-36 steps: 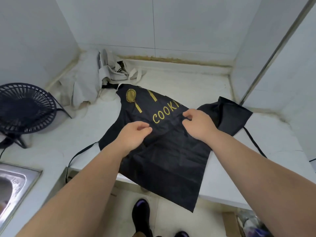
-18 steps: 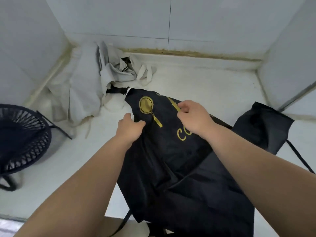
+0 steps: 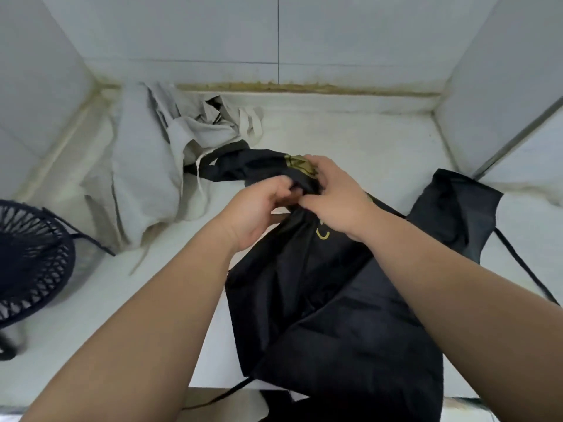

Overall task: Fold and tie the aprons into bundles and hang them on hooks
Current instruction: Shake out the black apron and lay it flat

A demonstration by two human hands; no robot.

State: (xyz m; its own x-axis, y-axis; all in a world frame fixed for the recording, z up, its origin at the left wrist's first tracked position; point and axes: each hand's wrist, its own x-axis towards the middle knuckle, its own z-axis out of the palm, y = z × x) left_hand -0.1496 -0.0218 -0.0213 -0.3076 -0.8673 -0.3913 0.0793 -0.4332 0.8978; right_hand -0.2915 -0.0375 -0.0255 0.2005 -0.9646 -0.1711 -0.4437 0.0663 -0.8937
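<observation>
Gathering seems to be the step: left hand point(image 3: 256, 217) and right hand point(image 3: 335, 193) both have fingers curled tight round the bunched bib of the black fabric apron with gold print point(image 3: 320, 300). It's sprawled on the white stone counter point(image 3: 350, 132), skirt hanging off the front edge. I'd keep the folds even so it ties neatly.

My bare forearms reach away from me and converge near the middle. My left forearm point(image 3: 146, 330) comes in from the near left, my right forearm point(image 3: 457, 300) from the near right. My left hand point(image 3: 256, 211) is turned with its palm toward the right, and its fingers point(image 3: 281, 185) curl in and pinch a gathered fold of the black apron point(image 3: 320, 300). My right hand point(image 3: 335, 193) sits just right of it and slightly farther, back upward, fingers curled over the same bunched fold. The fingertips of both hands lie close together.
</observation>
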